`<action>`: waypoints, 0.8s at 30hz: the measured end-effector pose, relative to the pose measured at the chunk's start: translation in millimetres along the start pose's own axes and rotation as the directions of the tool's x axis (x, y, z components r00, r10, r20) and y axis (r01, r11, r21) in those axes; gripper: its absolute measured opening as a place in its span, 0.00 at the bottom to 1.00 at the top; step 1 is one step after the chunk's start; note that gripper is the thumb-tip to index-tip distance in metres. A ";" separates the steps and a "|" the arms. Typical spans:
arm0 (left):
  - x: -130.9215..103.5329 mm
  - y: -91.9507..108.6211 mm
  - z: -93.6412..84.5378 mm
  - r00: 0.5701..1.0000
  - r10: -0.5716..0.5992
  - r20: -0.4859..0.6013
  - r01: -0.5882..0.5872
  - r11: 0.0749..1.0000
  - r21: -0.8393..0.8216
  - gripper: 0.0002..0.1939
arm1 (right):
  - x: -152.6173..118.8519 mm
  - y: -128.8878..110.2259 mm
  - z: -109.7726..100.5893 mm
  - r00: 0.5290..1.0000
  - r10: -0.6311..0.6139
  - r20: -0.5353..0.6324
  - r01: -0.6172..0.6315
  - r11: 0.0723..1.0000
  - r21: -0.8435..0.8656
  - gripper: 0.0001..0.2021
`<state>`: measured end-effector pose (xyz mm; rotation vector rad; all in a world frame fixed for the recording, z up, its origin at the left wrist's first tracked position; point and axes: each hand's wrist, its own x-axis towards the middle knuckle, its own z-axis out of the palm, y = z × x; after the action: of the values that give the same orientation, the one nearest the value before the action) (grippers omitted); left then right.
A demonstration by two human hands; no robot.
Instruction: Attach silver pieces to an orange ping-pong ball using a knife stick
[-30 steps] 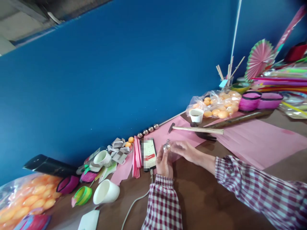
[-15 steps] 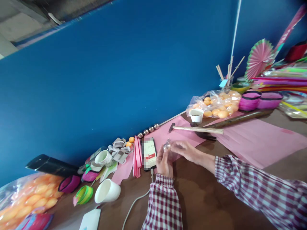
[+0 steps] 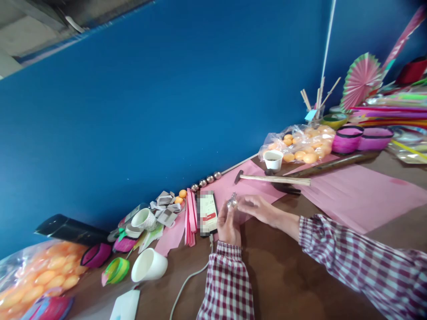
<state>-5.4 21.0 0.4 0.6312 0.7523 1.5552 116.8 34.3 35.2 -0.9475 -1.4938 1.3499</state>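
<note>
My left hand (image 3: pixel 228 227) is closed in a pinch on a small shiny silvery ornament (image 3: pixel 232 202), which looks round with a narrower top. Its fine detail is too small to make out. Close beside it on the right is my right hand (image 3: pixel 262 210), fingers bent and drawn together towards the ornament. Whether the right fingertips hold a piece of it cannot be seen. Just left of my left hand, a phone (image 3: pixel 208 214) with a lit screen lies on the table. Beyond both hands rests a hammer (image 3: pixel 273 179) with a wooden handle.
Pink paper (image 3: pixel 370 195) lies on the brown table. Several metal balls (image 3: pixel 203 182) line the blue wall. White cups (image 3: pixel 151 266) stand or lie about. A bag of orange balls (image 3: pixel 310 144) sits at the back, another bag (image 3: pixel 43 271) at left. A cable (image 3: pixel 188 281) runs from the phone.
</note>
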 end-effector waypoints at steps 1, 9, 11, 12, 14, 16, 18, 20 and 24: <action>-0.1 0.0 0.6 1.000 0.003 0.001 -0.003 1.000 -0.006 0.16 | 0.2 -0.1 0.0 1.000 0.012 -0.003 -0.012 1.000 0.005 0.14; -1.7 1.4 4.4 1.000 -0.003 -0.019 0.003 1.000 -0.001 0.16 | 2.4 7.4 0.9 0.997 0.000 -0.074 0.000 1.000 0.000 0.11; -1.5 1.0 3.9 0.999 -0.002 -0.039 0.003 1.000 0.017 0.16 | 3.2 9.7 1.4 0.995 -0.036 -0.096 0.039 0.999 0.030 0.12; -1.2 0.6 3.4 0.999 -0.003 -0.049 0.004 1.000 0.027 0.17 | 3.4 9.9 1.5 0.994 -0.044 -0.099 0.049 0.998 0.047 0.13; -0.4 -0.4 2.1 0.998 -0.002 -0.065 0.005 0.999 0.043 0.18 | 3.6 8.6 1.5 0.996 -0.040 -0.084 0.047 0.996 0.077 0.17; 0.1 -1.2 1.1 0.998 0.001 -0.071 0.002 0.999 0.044 0.18 | 3.2 5.7 1.0 0.998 -0.030 -0.048 0.034 0.995 0.095 0.18; 0.2 -1.5 0.8 0.998 0.000 -0.068 0.003 0.999 0.037 0.17 | 2.7 3.1 0.4 0.999 -0.030 -0.021 0.032 0.994 0.109 0.18; -0.2 -1.4 1.4 0.998 -0.004 -0.070 0.006 1.000 0.031 0.17 | 2.3 2.1 0.0 0.999 -0.034 -0.012 0.035 0.992 0.117 0.18; -1.9 -0.2 4.6 0.996 -0.013 -0.085 0.016 0.999 0.028 0.17 | 2.4 4.2 0.7 0.999 -0.035 -0.034 0.038 0.994 0.107 0.18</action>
<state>-1.6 19.6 3.2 0.5829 0.8427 1.5676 115.3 36.8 31.3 -0.8656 -1.3937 1.3686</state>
